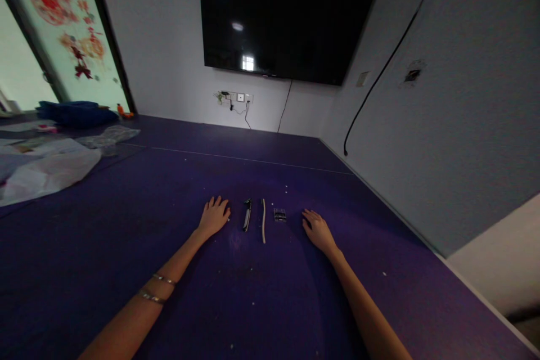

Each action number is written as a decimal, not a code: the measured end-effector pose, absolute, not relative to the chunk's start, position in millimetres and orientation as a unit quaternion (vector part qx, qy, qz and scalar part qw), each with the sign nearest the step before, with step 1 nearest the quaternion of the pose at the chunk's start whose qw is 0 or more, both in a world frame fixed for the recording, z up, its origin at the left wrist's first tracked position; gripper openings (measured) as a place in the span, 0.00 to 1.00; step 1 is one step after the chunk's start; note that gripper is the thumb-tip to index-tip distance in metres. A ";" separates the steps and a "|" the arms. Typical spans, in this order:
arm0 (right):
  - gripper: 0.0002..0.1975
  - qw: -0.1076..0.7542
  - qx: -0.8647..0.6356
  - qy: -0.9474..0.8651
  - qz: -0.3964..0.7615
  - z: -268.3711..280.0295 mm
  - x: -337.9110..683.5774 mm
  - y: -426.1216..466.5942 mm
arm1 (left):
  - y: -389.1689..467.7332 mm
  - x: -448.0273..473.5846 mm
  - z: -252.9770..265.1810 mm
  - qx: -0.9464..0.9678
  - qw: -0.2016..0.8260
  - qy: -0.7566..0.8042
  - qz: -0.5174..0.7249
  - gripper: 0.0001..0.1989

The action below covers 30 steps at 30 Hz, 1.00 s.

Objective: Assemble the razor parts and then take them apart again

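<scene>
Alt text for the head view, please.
A person's left hand and right hand rest palm-down on a purple surface, holding nothing. Between them, left to right, lie a razor-like tool, a pale toothbrush-like stick and a small dark patterned item. Behind, a large black TV hangs on a grey wall.

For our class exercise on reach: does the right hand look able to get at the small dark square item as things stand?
Probably yes: the right hand rests palm-down near the small dark square item, with only purple surface visible between them.
</scene>
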State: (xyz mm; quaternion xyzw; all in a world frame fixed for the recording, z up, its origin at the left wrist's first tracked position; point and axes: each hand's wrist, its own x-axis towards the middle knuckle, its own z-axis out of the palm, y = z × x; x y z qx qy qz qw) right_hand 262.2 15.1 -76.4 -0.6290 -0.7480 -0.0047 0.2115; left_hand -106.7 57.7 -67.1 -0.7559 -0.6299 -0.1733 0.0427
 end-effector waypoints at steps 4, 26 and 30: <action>0.20 0.219 -0.625 -0.749 -0.003 -78.1 262.9 16.2 | 59.0 -107.1 -67.6 -0.753 0.041 -0.634 -0.172 0.21; 0.20 0.226 -0.627 -0.745 -0.008 -80.3 262.8 16.7 | 46.6 -76.0 -37.2 -0.737 0.071 -0.626 -0.246 0.15; 0.20 0.226 -0.624 -0.748 -0.019 -78.9 262.3 15.6 | 48.0 -46.6 -31.0 -0.756 0.014 -0.633 -0.165 0.14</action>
